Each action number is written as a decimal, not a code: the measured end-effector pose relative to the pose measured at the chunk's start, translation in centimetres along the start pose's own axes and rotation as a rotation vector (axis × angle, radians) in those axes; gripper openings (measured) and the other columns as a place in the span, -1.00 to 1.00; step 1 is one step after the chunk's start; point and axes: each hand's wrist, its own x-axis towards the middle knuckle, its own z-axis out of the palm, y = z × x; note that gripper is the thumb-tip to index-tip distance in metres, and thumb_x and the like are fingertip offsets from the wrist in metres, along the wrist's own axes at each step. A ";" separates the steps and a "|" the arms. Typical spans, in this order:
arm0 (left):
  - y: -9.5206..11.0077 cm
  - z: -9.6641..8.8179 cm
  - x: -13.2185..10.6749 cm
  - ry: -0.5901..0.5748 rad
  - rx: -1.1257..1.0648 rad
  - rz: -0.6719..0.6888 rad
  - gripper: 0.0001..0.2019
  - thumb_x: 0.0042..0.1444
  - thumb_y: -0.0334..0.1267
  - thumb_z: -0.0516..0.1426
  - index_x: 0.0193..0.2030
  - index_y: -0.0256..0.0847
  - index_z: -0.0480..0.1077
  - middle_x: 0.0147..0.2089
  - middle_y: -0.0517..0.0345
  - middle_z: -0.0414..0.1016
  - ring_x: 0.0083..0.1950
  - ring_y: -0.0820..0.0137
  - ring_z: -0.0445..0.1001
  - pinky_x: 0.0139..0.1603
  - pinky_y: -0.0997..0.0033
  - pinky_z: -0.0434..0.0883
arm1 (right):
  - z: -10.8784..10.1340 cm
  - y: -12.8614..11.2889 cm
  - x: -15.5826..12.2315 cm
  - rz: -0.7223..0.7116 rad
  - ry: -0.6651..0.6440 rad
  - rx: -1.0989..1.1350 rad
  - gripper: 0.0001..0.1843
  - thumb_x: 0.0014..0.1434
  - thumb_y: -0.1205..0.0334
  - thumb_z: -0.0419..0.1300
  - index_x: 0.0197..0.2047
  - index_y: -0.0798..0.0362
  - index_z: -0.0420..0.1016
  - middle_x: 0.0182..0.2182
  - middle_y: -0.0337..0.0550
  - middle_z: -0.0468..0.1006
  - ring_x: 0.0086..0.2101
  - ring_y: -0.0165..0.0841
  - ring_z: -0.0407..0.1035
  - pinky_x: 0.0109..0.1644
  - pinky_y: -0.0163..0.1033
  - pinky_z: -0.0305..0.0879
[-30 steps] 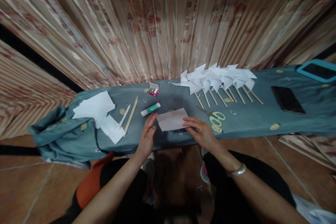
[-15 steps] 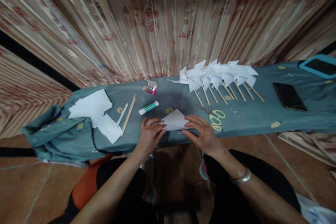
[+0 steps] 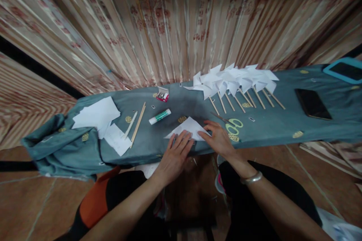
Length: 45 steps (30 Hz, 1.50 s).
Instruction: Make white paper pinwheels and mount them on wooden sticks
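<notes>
A white sheet of paper (image 3: 190,124), folded into a triangle, lies near the front edge of the cloth-covered table. My left hand (image 3: 175,155) rests on its lower edge, fingers stretched out flat and hiding part of the fold. At the paper's right corner, my right hand (image 3: 219,140) has thumb and forefinger closed on it. A glue stick (image 3: 160,116) lies just beyond the paper, to the left. Close to the right hand are scissors (image 3: 233,125) with green handles.
Several white paper pinwheels (image 3: 237,79) on sticks lie in a row at the back right. Loose paper (image 3: 97,113), a white pen (image 3: 131,125), wooden sticks (image 3: 138,124) and a small red box of metal pins (image 3: 163,96) are leftward. A phone (image 3: 312,104) lies at right.
My left hand has moved from the paper's left corner rightward onto its lower edge, and its fingers have flattened. The right hand stays at the right corner. The whole triangle now shows wider.
</notes>
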 end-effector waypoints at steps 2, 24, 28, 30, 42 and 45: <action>0.1 0.3 -0.2 -0.048 0.002 -0.027 -0.42 0.23 -0.30 0.08 0.36 -0.33 0.06 0.43 -0.17 0.08 0.49 0.07 -0.11 0.40 -0.17 0.01 | 0.2 0.0 -0.1 -0.011 0.025 -0.034 -0.85 0.09 0.14 0.27 -0.38 0.05 0.56 0.00 0.10 0.55 0.04 -0.05 0.40 0.15 0.08 0.27; -0.3 0.5 0.0 -0.153 -0.012 -0.109 -0.35 0.23 -0.13 0.11 0.39 -0.28 0.03 0.45 -0.19 0.04 0.48 -0.05 -0.12 0.37 -0.25 -0.02 | 0.9 0.6 -0.2 -0.100 0.087 -0.145 -0.81 0.17 0.13 0.20 -0.29 0.09 0.50 -0.01 0.16 0.52 0.04 -0.01 0.34 0.15 0.10 0.25; -0.4 0.9 -0.1 -0.138 -0.004 -0.095 -0.36 0.23 -0.12 0.10 0.39 -0.26 0.04 0.45 -0.18 0.04 0.48 -0.04 -0.12 0.38 -0.24 -0.03 | 0.9 0.1 -0.4 -0.144 0.092 -0.169 -0.71 0.19 0.12 0.18 -0.10 0.14 0.47 0.04 0.19 0.46 0.11 0.02 0.28 0.18 0.11 0.21; -0.4 0.9 -0.1 -0.131 0.001 -0.091 -0.36 0.23 -0.12 0.10 0.40 -0.25 0.03 0.45 -0.17 0.03 0.48 -0.03 -0.12 0.38 -0.24 -0.03 | 1.2 -0.3 -0.6 -0.166 0.089 -0.166 -0.64 0.19 0.09 0.18 -0.02 0.14 0.44 0.09 0.20 0.43 0.14 0.03 0.24 0.19 0.13 0.20; -1.2 0.6 -1.0 -0.144 0.051 -0.158 -0.32 0.15 -0.22 0.19 0.39 -0.07 0.07 0.46 -0.09 0.02 0.47 -0.09 -0.11 0.34 -0.34 -0.02 | 1.7 1.1 -2.9 -0.145 0.049 -0.158 -0.52 0.28 -0.01 0.06 0.14 0.10 0.37 0.22 0.24 0.30 0.26 0.03 0.11 0.22 0.22 0.12; -2.0 0.2 -2.1 -0.130 0.075 -0.181 -0.32 0.15 -0.24 0.19 0.39 -0.16 0.07 0.45 -0.18 0.03 0.47 -0.06 -0.08 0.35 -0.28 0.01 | 1.4 2.1 -3.6 -0.125 0.076 -0.154 -0.54 0.30 0.01 0.04 0.15 0.09 0.37 0.23 0.22 0.30 0.25 0.02 0.11 0.23 0.23 0.12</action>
